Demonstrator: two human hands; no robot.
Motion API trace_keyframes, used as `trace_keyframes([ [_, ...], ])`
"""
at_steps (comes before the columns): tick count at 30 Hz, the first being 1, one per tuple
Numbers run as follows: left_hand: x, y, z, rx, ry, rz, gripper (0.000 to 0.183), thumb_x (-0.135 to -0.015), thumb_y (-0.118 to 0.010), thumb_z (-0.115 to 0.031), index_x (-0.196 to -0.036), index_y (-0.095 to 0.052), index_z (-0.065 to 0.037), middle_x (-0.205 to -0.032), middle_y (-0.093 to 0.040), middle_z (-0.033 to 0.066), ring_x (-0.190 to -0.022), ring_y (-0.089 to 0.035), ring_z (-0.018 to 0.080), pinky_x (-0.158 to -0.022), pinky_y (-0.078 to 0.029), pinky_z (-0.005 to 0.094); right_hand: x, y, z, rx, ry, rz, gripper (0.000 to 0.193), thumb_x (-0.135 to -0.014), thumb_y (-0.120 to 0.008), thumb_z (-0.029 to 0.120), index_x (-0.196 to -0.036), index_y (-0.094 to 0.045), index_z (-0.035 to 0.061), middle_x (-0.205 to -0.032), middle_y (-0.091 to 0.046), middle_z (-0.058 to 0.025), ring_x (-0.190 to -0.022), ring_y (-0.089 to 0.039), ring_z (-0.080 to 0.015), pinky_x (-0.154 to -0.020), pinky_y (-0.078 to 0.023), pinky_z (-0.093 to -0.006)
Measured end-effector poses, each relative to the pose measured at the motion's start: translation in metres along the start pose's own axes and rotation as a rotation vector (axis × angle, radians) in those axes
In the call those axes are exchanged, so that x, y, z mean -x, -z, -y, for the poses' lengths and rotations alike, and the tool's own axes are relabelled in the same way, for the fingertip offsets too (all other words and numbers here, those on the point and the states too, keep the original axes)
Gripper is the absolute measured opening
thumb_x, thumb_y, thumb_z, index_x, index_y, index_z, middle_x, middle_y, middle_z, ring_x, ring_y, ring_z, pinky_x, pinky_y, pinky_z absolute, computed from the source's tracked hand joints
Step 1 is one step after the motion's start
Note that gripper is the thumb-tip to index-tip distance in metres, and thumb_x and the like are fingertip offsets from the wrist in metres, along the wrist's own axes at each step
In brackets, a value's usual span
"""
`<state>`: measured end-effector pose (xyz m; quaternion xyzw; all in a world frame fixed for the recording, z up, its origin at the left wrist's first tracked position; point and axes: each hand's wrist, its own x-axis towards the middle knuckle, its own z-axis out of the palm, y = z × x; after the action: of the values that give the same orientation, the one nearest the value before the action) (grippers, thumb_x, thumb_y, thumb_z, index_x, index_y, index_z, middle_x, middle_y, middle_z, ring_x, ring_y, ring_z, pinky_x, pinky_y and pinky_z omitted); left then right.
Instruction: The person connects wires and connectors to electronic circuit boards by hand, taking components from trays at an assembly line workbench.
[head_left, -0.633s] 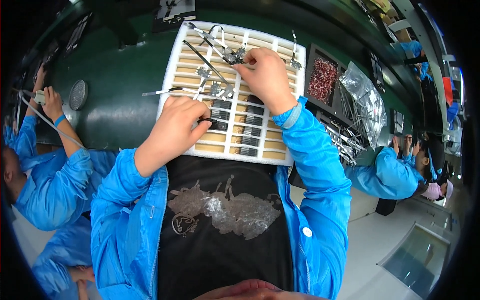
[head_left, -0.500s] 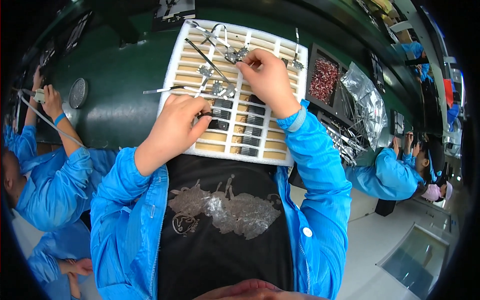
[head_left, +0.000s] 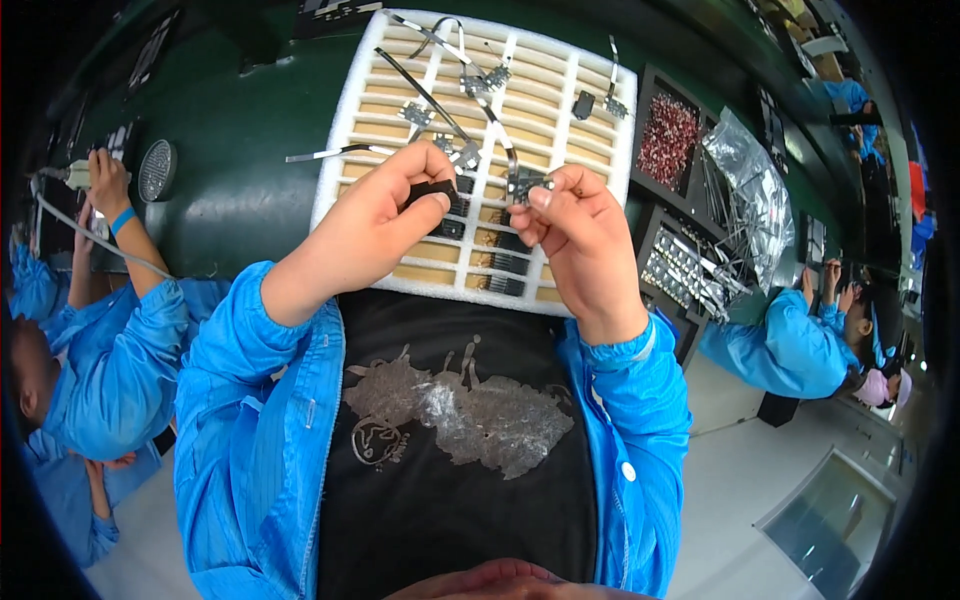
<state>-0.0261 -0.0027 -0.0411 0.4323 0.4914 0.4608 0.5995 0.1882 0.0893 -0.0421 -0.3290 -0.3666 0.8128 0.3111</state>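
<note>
A white foam tray (head_left: 345, 130) with slotted rows lies in front of me. My left hand (head_left: 385, 215) pinches a small black block (head_left: 432, 190) above the tray's left half. My right hand (head_left: 580, 225) grips a small dark circuit board (head_left: 527, 186) between thumb and fingers; a black-and-white flat cable (head_left: 495, 125) rises from it. More boards with flat cables (head_left: 490, 80) lie across the upper slots. Black blocks (head_left: 505, 262) stand in the lower slots, partly hidden by my hands. A loose black piece (head_left: 583, 104) lies near the tray's upper right.
To the right are a dark box of red and white bits (head_left: 668, 142), a clear plastic bag (head_left: 745, 185) and a dark tray of metallic parts (head_left: 685, 270). A round metal dish (head_left: 156, 171) sits on the green table (head_left: 230, 210). People in blue sleeves work on both sides.
My right hand has lifted a board with its cable from the upper slots and brought it down toward me. My left hand has raised the black block and moved slightly right.
</note>
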Motion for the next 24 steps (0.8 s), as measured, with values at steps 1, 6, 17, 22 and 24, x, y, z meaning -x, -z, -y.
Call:
trace_keyframes([
  [1,-0.001,-0.004,0.0,-0.024,-0.025,-0.007,0.011,-0.097,-0.051,-0.001,-0.108,-0.05,-0.003,-0.095,-0.053,-0.0007,-0.088,-0.047,0.0042,-0.079,-0.041,0.0211,0.006,-0.002,0.0,-0.032,-0.014,-0.002,0.013,-0.089,-0.067,0.001,-0.096,-0.057,0.0044,-0.083,-0.071,-0.0095,-0.075,-0.068,-0.0135,-0.065,-0.05,-0.0229],
  [6,-0.004,-0.016,-0.008,-0.068,-0.042,0.024,0.012,-0.095,-0.05,0.0,-0.106,-0.053,-0.003,-0.099,-0.052,0.0007,-0.094,-0.047,0.0068,-0.086,-0.039,0.0226,0.023,0.003,-0.009,-0.022,0.037,-0.017,0.013,-0.09,-0.067,0.001,-0.097,-0.057,0.0044,-0.085,-0.071,-0.0095,-0.076,-0.068,-0.0134,-0.066,-0.05,-0.0232],
  [17,0.002,-0.029,-0.006,-0.154,-0.052,-0.071,0.01,-0.09,-0.065,-0.001,-0.098,-0.06,-0.004,-0.087,-0.053,-0.0063,-0.074,-0.045,-0.0017,-0.062,-0.038,0.0149,0.04,0.006,-0.018,0.004,0.044,-0.033,0.015,-0.092,-0.063,0.001,-0.1,-0.052,0.0074,-0.087,-0.07,-0.0094,-0.078,-0.068,-0.0157,-0.068,-0.051,-0.0266],
  [22,0.003,-0.031,-0.007,-0.17,-0.045,-0.087,0.01,-0.09,-0.065,0.0,-0.098,-0.061,-0.004,-0.088,-0.054,-0.0061,-0.075,-0.045,-0.0014,-0.062,-0.038,0.0152,0.038,0.006,-0.021,-0.046,0.071,-0.005,0.015,-0.091,-0.065,0.0,-0.1,-0.055,0.0055,-0.089,-0.071,-0.0085,-0.081,-0.069,-0.0134,-0.066,-0.051,-0.0221],
  [24,0.003,-0.03,-0.007,-0.17,-0.037,-0.08,0.009,-0.091,-0.065,0.0,-0.098,-0.061,-0.004,-0.088,-0.054,-0.0061,-0.076,-0.046,-0.0009,-0.064,-0.04,0.0158,0.037,0.006,-0.022,-0.046,0.072,-0.001,0.015,-0.091,-0.065,0.0,-0.1,-0.055,0.0055,-0.089,-0.071,-0.0085,-0.081,-0.07,-0.0135,-0.067,-0.051,-0.022],
])
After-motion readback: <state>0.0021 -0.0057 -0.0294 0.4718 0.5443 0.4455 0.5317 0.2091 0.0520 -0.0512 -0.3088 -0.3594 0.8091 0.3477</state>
